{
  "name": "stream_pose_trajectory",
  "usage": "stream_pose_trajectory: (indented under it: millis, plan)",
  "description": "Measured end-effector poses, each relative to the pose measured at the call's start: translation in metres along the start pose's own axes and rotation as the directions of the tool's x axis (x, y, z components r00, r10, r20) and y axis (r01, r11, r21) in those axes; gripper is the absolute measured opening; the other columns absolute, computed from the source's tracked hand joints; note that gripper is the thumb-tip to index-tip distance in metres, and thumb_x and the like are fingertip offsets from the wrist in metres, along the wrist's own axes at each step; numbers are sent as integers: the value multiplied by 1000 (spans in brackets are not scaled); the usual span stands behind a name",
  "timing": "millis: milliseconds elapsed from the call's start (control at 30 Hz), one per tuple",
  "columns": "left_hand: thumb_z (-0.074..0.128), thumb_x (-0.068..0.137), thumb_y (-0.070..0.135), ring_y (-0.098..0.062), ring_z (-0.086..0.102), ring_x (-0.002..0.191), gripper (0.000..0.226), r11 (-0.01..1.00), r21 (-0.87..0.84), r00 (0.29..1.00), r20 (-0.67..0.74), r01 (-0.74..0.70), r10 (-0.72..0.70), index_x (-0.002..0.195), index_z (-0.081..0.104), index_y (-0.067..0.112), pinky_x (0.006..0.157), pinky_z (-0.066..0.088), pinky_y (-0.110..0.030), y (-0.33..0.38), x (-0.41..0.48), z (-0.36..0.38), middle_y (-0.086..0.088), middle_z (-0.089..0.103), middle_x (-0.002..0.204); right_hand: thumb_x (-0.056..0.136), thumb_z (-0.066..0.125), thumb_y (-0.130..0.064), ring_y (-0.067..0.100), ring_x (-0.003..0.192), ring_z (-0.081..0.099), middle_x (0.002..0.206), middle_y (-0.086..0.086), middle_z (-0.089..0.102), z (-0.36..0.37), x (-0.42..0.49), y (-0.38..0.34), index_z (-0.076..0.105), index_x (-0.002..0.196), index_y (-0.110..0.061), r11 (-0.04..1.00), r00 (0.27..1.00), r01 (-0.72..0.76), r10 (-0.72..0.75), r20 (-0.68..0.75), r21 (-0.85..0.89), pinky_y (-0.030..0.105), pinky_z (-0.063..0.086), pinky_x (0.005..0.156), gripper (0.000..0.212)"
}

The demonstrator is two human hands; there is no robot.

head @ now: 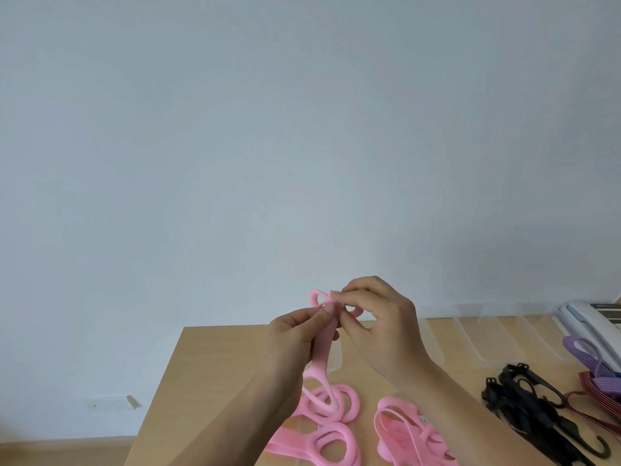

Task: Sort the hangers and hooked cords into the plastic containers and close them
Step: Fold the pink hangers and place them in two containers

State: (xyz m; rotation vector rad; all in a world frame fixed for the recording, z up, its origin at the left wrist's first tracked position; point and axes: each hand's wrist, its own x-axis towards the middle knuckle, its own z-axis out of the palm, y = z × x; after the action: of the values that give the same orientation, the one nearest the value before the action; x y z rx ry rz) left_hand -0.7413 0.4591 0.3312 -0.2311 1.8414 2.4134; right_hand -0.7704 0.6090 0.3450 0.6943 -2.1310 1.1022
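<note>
Both hands hold one pink hanger upright above the wooden table. My left hand pinches its flat strap near the top. My right hand grips the looped upper end. More pink hangers lie in a pile on the table below my hands, and another pink bunch lies to their right. Black hangers with hooks lie at the right. Purple hangers and dark red cords sit at the far right edge.
Clear plastic containers or lids lie along the back of the table. A white telephone stands at the far right corner. A pale blue wall fills the upper view. The table's left edge drops to the floor.
</note>
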Motion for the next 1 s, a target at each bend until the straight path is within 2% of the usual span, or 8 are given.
stream_pose_trajectory:
  millis: [133,267,333,433,533,733,867,1000]
  plan:
    - [84,77,48,-21,68,86,43,999,-32,1000,-14,11,-11,93,82,9,84,50,-37,0,1,-2,-12,75,88,77,77,11,13,82,67,91,3,67,-1,-3,-3,79,87,-7,999,999,27,-28,37,30,26,56,72,21]
    - [78,77,46,-17,70,89,39,1000,-9,1000,21,-16,16,96,83,12,89,54,-36,1,-2,-3,-11,79,100,82,75,4,7,85,67,90,-6,70,-4,1,-5,79,87,-12,988,996,-80,73,53,135,16,51,76,17]
    - [76,79,43,-16,70,88,36,999,18,999,29,-39,38,95,83,12,87,54,-35,2,-2,-2,-11,79,100,86,76,-9,7,92,67,93,-11,72,-6,5,-6,77,93,-15,974,981,-185,177,74,133,19,51,80,9]
    - [74,88,30,-17,71,88,20,996,60,998,26,-67,65,97,83,15,87,55,-37,5,-2,-4,-14,78,99,89,73,-18,6,95,66,96,-14,72,-11,12,-2,76,99,-21,927,910,-357,317,269,115,26,51,86,10]
    - [70,96,17,-17,71,89,14,988,119,995,40,-97,93,99,84,17,90,56,-38,5,-2,-6,-13,79,99,91,70,-15,12,91,66,91,-11,74,-16,17,-3,76,92,-22,902,852,-405,312,419,151,33,53,87,10]
    - [74,90,44,-20,76,84,24,979,192,997,42,-73,67,93,84,23,78,60,-33,3,-5,-8,-5,80,96,86,73,-12,13,83,67,85,-13,73,-16,15,-2,75,85,-24,915,889,-373,304,343,154,39,54,82,12]
    - [73,92,42,-24,77,79,26,975,221,999,-23,-26,32,84,83,19,73,60,-36,1,-3,-7,-8,80,88,80,78,-12,12,79,65,82,-15,72,-12,11,-1,76,83,-26,932,922,-339,303,240,126,34,54,77,14]
    - [74,91,40,-23,71,72,31,991,131,1000,-27,-3,7,85,82,11,68,54,-34,4,-6,-6,-16,78,85,76,81,-2,13,76,66,80,-12,70,-5,6,-4,76,83,-17,967,970,-227,214,112,116,35,54,71,17]
